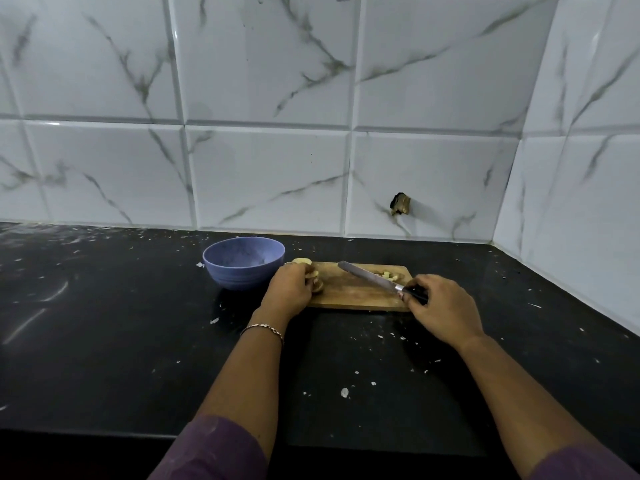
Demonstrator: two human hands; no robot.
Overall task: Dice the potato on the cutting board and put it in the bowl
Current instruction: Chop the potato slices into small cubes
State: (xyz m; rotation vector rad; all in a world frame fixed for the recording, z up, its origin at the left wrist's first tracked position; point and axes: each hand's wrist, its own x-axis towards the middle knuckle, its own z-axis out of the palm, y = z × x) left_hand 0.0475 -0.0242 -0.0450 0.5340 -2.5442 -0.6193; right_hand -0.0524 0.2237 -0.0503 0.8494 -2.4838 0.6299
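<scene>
— Nearest us are the purple sleeves point(214, 452), pushed up the forearms, and a bracelet point(265, 329) on the left wrist. What are the hands doing?

— The left hand point(289, 289) curls its fingers over the potato point(302, 261) at the left end of the cutting board point(356, 294), just beside the bowl point(242, 263). The right hand point(440, 313) grips the handle of the knife point(367, 276). The blade slants across the board, tip toward the left hand. I cannot tell whether it touches the wood.

— Is any dicing done?

— A few pale cut pieces point(389, 274) lie at the far right of the board, behind the blade. The bowl looks empty, though its floor is dim.

— What could go wrong?

— The fingertips are my main worry. They sit right on the potato, and rounded slices may roll under the blade. The potato is also at the board's very edge, so a push could send it onto the speckled black counter point(104, 323). The board itself might slide on that smooth top.
</scene>
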